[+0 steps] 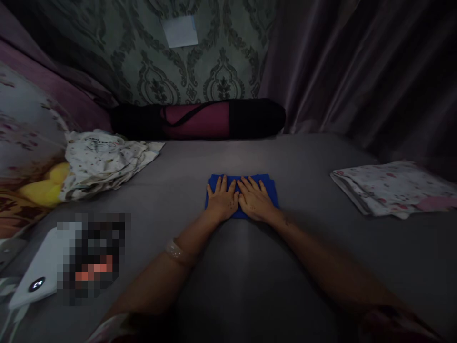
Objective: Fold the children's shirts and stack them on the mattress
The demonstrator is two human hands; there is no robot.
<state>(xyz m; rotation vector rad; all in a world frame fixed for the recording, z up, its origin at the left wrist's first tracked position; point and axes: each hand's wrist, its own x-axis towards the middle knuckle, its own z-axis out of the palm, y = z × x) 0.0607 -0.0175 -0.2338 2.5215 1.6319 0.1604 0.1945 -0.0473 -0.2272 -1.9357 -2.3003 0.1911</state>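
A folded blue cloth point(272, 191) lies flat in the middle of the grey bed surface point(243, 257). My left hand point(223, 200) rests palm down on its left half, fingers spread and pointing away from me. On the right half my right hand point(255, 200) lies the same way, flat with its fingers apart. The thumbs are close together near the cloth's centre. Much of the cloth is hidden beneath both hands. A pale bracelet point(173, 249) sits on my left forearm.
At the left are a pile of printed white cloths point(103, 157), a yellow plush thing point(46, 186) and a white power bank point(43, 271) with cables. A folded printed cloth point(389, 188) lies right. Along the patterned wall stretches a black and pink long bag point(200, 120).
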